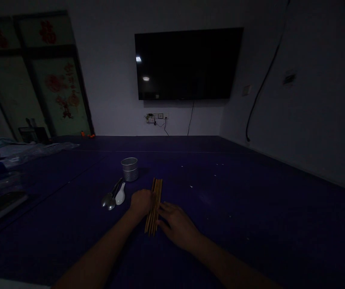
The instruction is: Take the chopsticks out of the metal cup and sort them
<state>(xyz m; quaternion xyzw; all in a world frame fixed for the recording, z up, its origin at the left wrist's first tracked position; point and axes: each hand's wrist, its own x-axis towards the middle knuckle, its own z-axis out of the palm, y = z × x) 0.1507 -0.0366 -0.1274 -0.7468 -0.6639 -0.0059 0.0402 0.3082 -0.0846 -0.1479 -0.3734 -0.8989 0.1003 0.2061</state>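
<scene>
A bundle of wooden chopsticks [155, 200] lies on the dark blue table [250, 208], pointing away from me. My left hand [141, 202] is curled against the bundle's left side, fingers closed. My right hand [175, 222] lies flat on the table with fingers stretched out, touching the bundle's right side. Left of the hands lie two metal spoons [109, 198] and a white ceramic spoon [120, 196]. A small metal cup [129, 168] stands just behind them.
The room is dim. A black TV [187, 64] hangs on the far wall above a socket with cables [157, 117]. Plastic-wrapped items and boxes [4, 168] crowd the table's left edge. A cabinet with red flower decals [40, 80] stands at the back left.
</scene>
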